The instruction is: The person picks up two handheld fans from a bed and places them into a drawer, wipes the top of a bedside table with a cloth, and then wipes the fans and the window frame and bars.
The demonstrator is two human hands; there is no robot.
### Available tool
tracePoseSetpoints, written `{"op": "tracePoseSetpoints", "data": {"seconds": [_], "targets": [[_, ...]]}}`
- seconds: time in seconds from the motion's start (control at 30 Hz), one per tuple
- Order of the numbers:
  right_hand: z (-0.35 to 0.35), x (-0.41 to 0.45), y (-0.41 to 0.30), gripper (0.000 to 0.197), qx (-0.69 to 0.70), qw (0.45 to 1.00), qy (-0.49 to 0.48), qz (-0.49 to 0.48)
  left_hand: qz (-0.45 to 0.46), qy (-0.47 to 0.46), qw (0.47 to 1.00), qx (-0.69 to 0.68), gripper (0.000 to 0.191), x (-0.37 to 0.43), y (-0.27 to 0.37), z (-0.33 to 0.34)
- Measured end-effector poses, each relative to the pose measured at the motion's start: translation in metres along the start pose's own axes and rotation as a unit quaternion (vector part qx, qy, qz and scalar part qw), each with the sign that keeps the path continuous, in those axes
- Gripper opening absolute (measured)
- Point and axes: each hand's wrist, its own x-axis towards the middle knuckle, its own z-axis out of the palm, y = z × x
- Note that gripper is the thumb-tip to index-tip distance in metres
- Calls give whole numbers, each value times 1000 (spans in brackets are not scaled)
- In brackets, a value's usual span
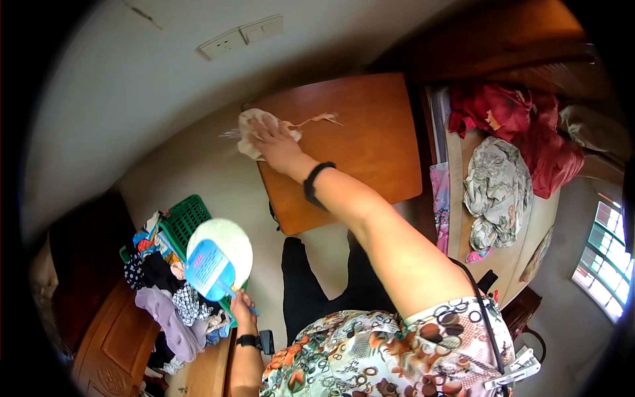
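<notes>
My right hand, with a black band on its wrist, lies palm down on a cream cloth. The fingers are spread over the cloth and slightly blurred. Beneath them is the left edge of a brown wooden tabletop; part of the cloth reaches past that edge. A thin frayed strand trails from the cloth across the wood. Lower left, my left hand grips the handle of a blue hand fan that bears writing. A round pale fan shows behind the blue one; its handle is hidden.
A green plastic basket piled with clothes stands at left, near a carved wooden panel. At right, a bed bears red fabric and a patterned cloth. Wall sockets are above the table.
</notes>
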Motion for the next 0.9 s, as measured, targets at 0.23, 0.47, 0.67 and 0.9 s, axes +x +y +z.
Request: {"op": "tracePoseSetpoints", "data": {"seconds": [0.23, 0.47, 0.67, 0.9], "targets": [[-45, 42, 95, 58, -84, 996, -9, 42, -20, 28, 999, 11, 16, -3, -6, -7], [-105, -61, 245, 68, -114, 933, 31, 341, 34, -4, 999, 42, 17, -18, 6, 43], [-48, -194, 236, 65, 189, 868, 181, 423, 87, -58, 993, 55, 18, -22, 56, 93], [-2, -368, 159, 44, 319, 819, 166, 447, 117, -73, 986, 96, 18, -21, 78, 119]]}}
